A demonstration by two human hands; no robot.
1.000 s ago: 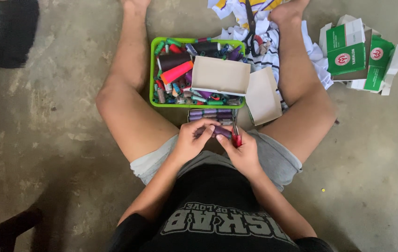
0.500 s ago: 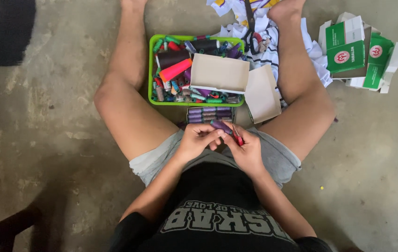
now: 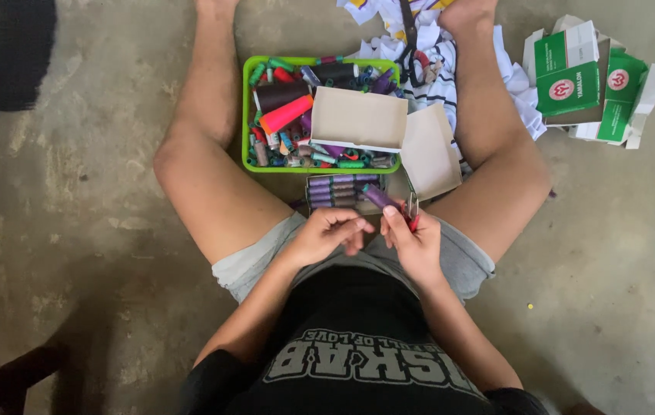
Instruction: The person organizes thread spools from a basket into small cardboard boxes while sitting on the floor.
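Observation:
I sit on a concrete floor with my legs spread. My right hand [image 3: 412, 246] holds a purple thread spool [image 3: 379, 197] and a small red-handled thread snip [image 3: 410, 214] above my lap. My left hand [image 3: 327, 234] is just to its left, fingers curled, pinching near the spool; whether it grips a thread I cannot tell. Directly beyond my hands lies a small pack of purple spools [image 3: 335, 190]. Behind that stands a green basket [image 3: 247, 115] full of several coloured thread spools, with an open cardboard box [image 3: 358, 119] resting on it.
A brown cardboard flap [image 3: 431, 154] lies by my right thigh. Striped white cloth [image 3: 435, 54] and black-handled scissors [image 3: 412, 38] lie between my feet. Green and white boxes [image 3: 589, 77] sit at the far right. A dark round object [image 3: 4, 46] is at the top left.
My hands have drawn slightly apart: the right hand tilted the purple spool up and away, and the left hand pulled back toward my lap.

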